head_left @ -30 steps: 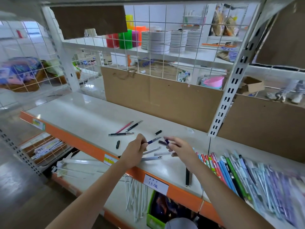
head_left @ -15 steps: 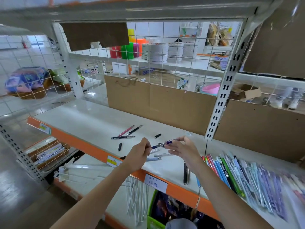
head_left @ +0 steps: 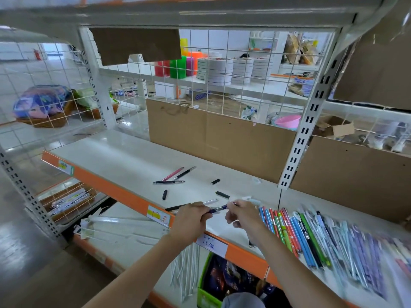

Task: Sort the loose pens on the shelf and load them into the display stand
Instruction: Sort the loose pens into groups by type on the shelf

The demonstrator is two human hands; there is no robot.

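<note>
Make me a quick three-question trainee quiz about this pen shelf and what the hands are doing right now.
1. True or false: the pink pen is held in the left hand.
2. What do both hands hold between them? A) the blue pen B) a black cap C) a price label
3. Fill in: the sorted row of pens lies to the person's ____.

Key: 1 false, it lies on the shelf; 2 A, with the right hand at its tip; 3 right.
</note>
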